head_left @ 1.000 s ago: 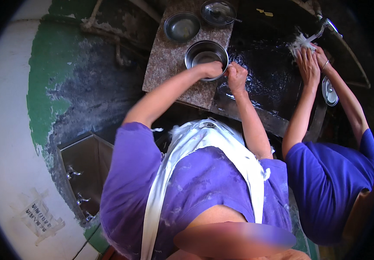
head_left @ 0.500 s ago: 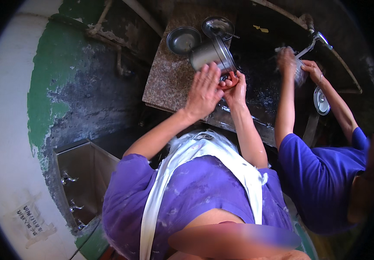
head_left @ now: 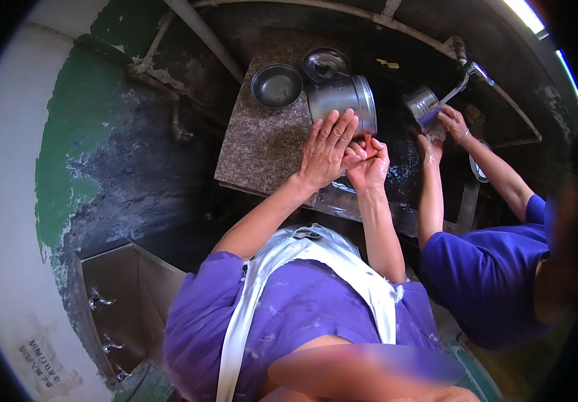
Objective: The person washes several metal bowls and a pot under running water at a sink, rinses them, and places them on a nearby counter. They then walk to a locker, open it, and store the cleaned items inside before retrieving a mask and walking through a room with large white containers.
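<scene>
A shiny metal cylindrical pot [head_left: 340, 102] lies tilted on its side at the edge of the stone-topped counter. My left hand [head_left: 328, 151] is open, its fingers straight and together against or just in front of the pot's near side. Close beside it, my right hand [head_left: 368, 167] has its fingers curled round a small red thing [head_left: 368, 141] at the pot's lower right end. Most of that red thing is hidden, so its kind cannot be made out. Two round metal bowls, a left one [head_left: 276, 86] and a right one [head_left: 326, 64], stand behind the pot.
To the right, a co-worker's hands [head_left: 440, 130] hold a metal can [head_left: 423, 106] by a tap [head_left: 455, 90]. The dark wet basin [head_left: 403, 167] lies between us. A speckled counter [head_left: 255, 147] is at left; a steel sink [head_left: 118, 281] with several taps stands lower left.
The pot has turned more level, its rim end swinging right. My hands have moved with it, and less of the red thing shows. The co-worker's metal can has come into plain sight.
</scene>
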Action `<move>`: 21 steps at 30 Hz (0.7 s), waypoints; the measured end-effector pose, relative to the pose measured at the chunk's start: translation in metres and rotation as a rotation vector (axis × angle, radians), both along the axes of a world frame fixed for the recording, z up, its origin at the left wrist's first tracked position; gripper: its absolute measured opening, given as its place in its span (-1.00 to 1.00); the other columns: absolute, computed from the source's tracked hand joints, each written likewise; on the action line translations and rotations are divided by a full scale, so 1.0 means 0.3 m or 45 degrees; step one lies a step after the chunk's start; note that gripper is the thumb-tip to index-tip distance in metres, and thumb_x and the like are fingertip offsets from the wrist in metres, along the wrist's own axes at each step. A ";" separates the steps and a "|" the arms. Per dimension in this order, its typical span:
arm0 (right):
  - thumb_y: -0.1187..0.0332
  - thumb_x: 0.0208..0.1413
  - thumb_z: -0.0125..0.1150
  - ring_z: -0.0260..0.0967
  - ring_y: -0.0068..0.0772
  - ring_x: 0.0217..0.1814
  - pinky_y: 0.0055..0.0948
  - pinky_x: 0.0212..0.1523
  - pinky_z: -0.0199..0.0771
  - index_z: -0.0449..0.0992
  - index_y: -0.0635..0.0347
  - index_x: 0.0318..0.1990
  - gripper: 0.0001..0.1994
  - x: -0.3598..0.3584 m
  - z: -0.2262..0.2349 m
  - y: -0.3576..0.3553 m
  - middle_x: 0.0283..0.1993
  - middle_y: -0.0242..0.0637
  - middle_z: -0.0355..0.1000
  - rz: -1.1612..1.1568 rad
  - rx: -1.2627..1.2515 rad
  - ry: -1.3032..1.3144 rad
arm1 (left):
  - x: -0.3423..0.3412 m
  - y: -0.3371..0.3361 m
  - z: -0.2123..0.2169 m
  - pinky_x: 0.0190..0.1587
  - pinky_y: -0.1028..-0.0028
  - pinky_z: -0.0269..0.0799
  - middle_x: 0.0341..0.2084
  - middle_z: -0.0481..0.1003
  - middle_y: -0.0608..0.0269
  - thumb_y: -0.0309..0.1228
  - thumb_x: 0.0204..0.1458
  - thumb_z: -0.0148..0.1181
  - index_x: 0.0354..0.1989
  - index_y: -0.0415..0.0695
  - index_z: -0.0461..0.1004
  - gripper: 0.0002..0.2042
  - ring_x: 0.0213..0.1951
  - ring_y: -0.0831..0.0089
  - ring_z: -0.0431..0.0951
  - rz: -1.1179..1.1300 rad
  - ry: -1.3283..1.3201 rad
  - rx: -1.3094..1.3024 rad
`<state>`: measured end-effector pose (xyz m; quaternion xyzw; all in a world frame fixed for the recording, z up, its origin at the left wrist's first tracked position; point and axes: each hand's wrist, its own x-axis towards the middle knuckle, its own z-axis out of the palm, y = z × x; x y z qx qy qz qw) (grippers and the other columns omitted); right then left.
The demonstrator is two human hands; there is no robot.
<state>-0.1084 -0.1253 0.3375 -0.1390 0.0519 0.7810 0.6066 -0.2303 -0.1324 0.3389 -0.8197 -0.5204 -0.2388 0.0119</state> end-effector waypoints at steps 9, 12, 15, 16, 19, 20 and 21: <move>0.33 -0.04 -0.06 0.19 -0.51 -0.55 -0.59 -0.41 0.30 0.41 0.21 -0.46 -0.84 -0.021 0.004 -0.032 -0.59 -0.40 0.29 -0.208 -0.175 -0.152 | 0.008 0.006 0.047 0.27 0.15 -0.28 0.29 -0.07 0.16 0.08 0.10 -0.30 0.29 -0.09 -0.06 -0.34 0.31 0.17 -0.14 -0.067 -0.318 -0.115; 0.30 -0.03 -0.09 0.14 -0.47 -0.56 -0.47 -0.37 0.28 0.38 0.19 -0.47 -0.82 -0.029 -0.016 -0.051 -0.64 -0.42 0.20 -0.203 -0.170 -0.125 | -0.032 0.027 0.089 0.28 0.12 -0.30 0.29 -0.09 0.14 0.02 0.14 -0.31 0.29 -0.08 -0.06 -0.38 0.31 0.17 -0.13 -0.075 -0.209 -0.253; 0.25 0.01 -0.12 0.12 -0.27 -0.48 -0.28 -0.27 0.23 0.32 0.16 -0.53 -0.79 -0.020 -0.041 -0.081 -0.66 -0.36 0.08 -0.198 -0.094 -0.233 | -0.108 0.059 0.126 0.28 0.09 -0.32 0.27 -0.04 0.12 -0.08 0.17 -0.34 0.27 -0.07 0.00 -0.47 0.30 0.13 -0.10 0.154 -0.485 -0.142; 0.25 0.01 -0.12 0.12 -0.28 -0.49 -0.28 -0.27 0.24 0.32 0.16 -0.53 -0.79 -0.018 -0.047 -0.090 -0.66 -0.36 0.08 -0.172 -0.022 -0.218 | -0.133 0.066 0.135 0.28 0.09 -0.30 0.27 -0.02 0.11 -0.08 0.18 -0.34 0.26 -0.08 0.02 -0.47 0.29 0.11 -0.09 0.212 -0.568 -0.061; 0.24 0.00 -0.14 0.12 -0.29 -0.49 -0.29 -0.24 0.25 0.29 0.13 -0.53 -0.80 -0.014 -0.059 -0.116 -0.68 -0.35 0.07 -0.200 -0.106 -0.249 | -0.167 0.071 0.145 0.23 0.16 -0.12 0.20 0.12 0.05 -0.09 0.13 -0.17 0.20 -0.13 0.15 -0.48 0.24 0.10 0.05 0.142 -0.590 -0.076; 0.24 0.00 -0.14 0.12 -0.29 -0.50 -0.29 -0.24 0.25 0.29 0.13 -0.53 -0.80 -0.015 -0.059 -0.123 -0.68 -0.36 0.08 -0.183 -0.115 -0.234 | -0.169 0.068 0.144 0.21 0.17 -0.07 0.17 0.16 0.02 -0.10 0.10 -0.07 0.17 -0.15 0.19 -0.48 0.21 0.09 0.10 0.113 -0.548 -0.047; 0.24 0.00 -0.14 0.12 -0.29 -0.50 -0.29 -0.23 0.25 0.29 0.13 -0.53 -0.80 -0.016 -0.057 -0.127 -0.68 -0.36 0.08 -0.180 -0.116 -0.228 | -0.164 0.069 0.142 0.20 0.18 -0.05 0.14 0.19 0.01 -0.12 0.04 0.02 0.16 -0.16 0.20 -0.46 0.18 0.08 0.14 0.087 -0.554 -0.072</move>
